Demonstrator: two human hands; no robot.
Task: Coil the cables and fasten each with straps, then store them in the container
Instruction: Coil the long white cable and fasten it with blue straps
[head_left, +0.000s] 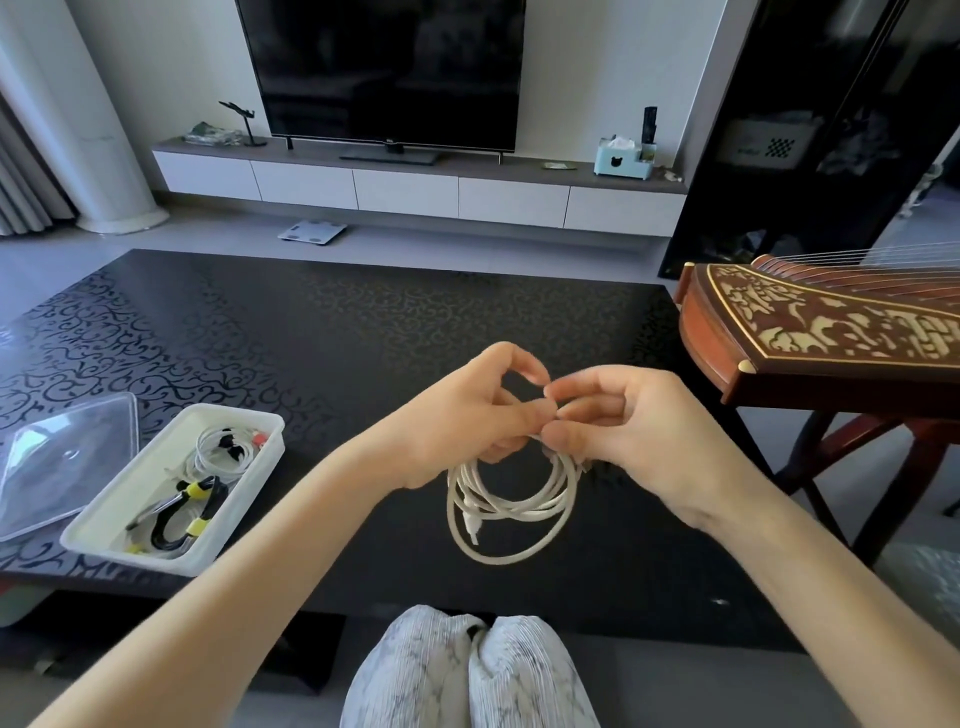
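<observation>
A white cable (511, 506) hangs in several loops above the black table (311, 332). My left hand (478, 410) grips the top of the coil. My right hand (618, 426) meets it fingertip to fingertip at the coil's top, pinching there; whether a strap lies between the fingers is hidden. At the left stands a white container (244, 415) holding a black cable with yellow straps (192, 512) and a coiled white cable (218, 452).
A clear lid (62, 457) lies left of the container. A wooden zither (831, 327) on a stand juts in at the right, close to my right hand. My knees (467, 670) are under the table's near edge. A TV and cabinet stand behind.
</observation>
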